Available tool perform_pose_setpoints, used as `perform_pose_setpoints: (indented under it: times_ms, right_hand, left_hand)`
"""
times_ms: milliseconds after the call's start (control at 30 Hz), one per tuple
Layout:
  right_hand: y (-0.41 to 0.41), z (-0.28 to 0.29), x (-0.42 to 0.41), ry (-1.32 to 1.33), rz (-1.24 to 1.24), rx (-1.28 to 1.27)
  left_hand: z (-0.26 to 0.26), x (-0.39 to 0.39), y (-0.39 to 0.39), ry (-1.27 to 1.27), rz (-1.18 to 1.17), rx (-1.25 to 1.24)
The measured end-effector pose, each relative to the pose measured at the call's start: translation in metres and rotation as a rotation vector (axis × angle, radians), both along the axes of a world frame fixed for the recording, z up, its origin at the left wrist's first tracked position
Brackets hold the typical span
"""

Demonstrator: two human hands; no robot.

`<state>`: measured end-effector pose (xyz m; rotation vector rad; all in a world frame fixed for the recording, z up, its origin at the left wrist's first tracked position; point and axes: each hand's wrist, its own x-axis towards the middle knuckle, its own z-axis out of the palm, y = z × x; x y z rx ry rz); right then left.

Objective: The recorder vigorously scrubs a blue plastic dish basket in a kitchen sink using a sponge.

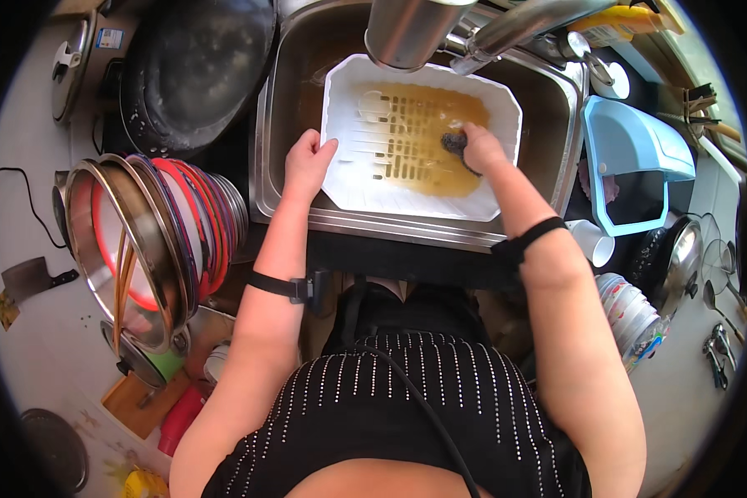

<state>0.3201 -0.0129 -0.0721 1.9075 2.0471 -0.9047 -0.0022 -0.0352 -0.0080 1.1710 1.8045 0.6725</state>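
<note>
Over the metal sink lies a white slotted plastic tray with angled corners. Yellowish-brown liquid pools across its middle and right side. My left hand grips the tray's left wall, thumb on the inner side. Inside the tray at the right, my right hand holds a grey metal scouring pad down in the liquid. The fingertips of that hand are partly hidden behind the pad.
A steel faucet and a metal cylinder overhang the tray's far edge. Left stand a large black wok and stacked basins. A light-blue plastic frame and a white cup are right of the sink.
</note>
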Motion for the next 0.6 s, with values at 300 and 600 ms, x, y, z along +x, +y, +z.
perform_pose_setpoints:
  times_ms: [300,600]
  right_hand:
    - [0.049,0.047,-0.105,0.748,-0.619,-0.199]
    - [0.058,0.014,-0.215,0.665,-0.616,-0.005]
  left_hand:
    - [0.016,0.004,-0.004,0.018,0.013,-0.069]
    - [0.025,0.019,-0.003,-0.058,-0.132,-0.061]
